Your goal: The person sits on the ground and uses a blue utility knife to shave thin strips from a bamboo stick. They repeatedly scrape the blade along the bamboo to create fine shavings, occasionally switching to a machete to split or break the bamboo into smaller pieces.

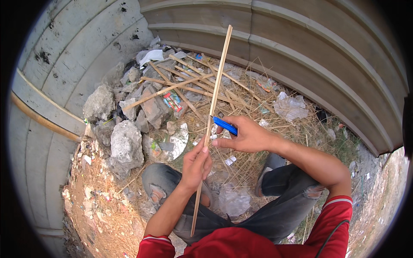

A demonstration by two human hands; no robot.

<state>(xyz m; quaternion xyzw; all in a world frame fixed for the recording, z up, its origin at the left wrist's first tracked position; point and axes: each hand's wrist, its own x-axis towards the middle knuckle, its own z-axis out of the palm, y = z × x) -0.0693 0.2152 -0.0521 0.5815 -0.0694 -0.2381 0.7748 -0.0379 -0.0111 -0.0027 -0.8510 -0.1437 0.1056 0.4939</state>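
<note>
A long, thin wooden strip runs upright and slightly slanted in front of me. My left hand pinches it below its middle, with the lower end reaching down past my knee. In my right hand is a blue-handled cutter, its tip close against the strip just above my left fingers. Whether the blade touches the wood is too small to tell. Beyond my hands, several loose wooden strips lie crossed over one another on rubble and dry straw.
Large grey rocks pile up at the left. A corrugated metal wall bounds the far and right side, and pale panels the left. Clear plastic lies between my feet, with a crumpled plastic bag farther right.
</note>
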